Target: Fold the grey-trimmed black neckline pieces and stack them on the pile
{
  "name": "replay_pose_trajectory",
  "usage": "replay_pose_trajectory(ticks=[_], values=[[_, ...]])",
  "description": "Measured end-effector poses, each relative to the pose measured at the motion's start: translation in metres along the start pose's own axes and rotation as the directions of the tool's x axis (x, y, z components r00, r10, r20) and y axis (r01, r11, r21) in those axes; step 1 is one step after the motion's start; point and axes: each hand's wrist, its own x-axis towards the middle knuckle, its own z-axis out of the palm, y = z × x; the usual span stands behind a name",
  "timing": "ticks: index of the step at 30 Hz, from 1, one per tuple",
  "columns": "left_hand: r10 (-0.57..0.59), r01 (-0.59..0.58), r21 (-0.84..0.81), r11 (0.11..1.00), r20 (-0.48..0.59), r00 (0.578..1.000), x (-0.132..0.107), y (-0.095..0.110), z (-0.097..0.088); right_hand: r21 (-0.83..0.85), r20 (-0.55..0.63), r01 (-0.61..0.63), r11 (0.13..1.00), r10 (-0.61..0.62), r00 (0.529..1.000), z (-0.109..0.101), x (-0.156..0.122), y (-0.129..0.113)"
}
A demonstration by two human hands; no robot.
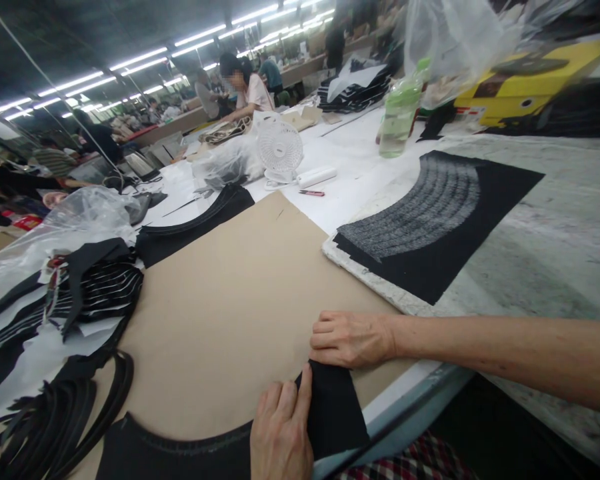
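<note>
A black curved fabric piece [336, 415] lies on a sheet of brown paper [230, 300] at the table's near edge. My left hand [280, 430] rests flat on it, fingers stretched out and the thumb along a fold of the cloth. My right hand [350, 339] reaches in from the right, fingers curled together at the top corner of the same piece, apparently gripping its edge. The two hands are close, a thumb's length apart.
A black panel with grey stitched rows [430, 220] lies on a white board to the right. Striped black cloth [100, 287] and curved black strips [55, 427] are piled left. Farther back stand a small white fan [280, 150], a green bottle [397, 117], plastic bags and a seated co-worker [250, 90].
</note>
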Motion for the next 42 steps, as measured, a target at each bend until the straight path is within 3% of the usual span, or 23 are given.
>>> replay_pose_trajectory(ticks=[11, 22, 31, 35, 42], values=[[0.000, 0.000, 0.043, 0.999, 0.008, 1.000, 0.009, 0.004, -0.002, 0.030, 0.008, -0.063, 0.998, 0.063, 0.998, -0.002, -0.005, 0.000], [0.003, -0.002, 0.109, 0.994, -0.008, 1.000, 0.010, 0.007, 0.000, 0.222, -0.008, -0.302, 0.927, 0.311, 0.950, -0.001, -0.014, -0.008], [0.005, -0.001, 0.118, 0.993, -0.028, 1.000, 0.010, 0.008, 0.001, 0.120, -0.015, -0.495, 0.861, 0.500, 0.866, -0.001, -0.005, -0.057], [0.005, -0.002, 0.131, 0.991, -0.029, 1.000, 0.010, 0.008, 0.001, 0.072, -0.045, -0.538, 0.840, 0.542, 0.839, 0.004, -0.006, -0.064], [-0.002, 0.006, 0.122, 0.992, -0.035, 0.999, 0.011, 0.007, -0.001, 0.020, -0.055, -0.552, 0.834, 0.552, 0.832, 0.009, -0.011, -0.064]])
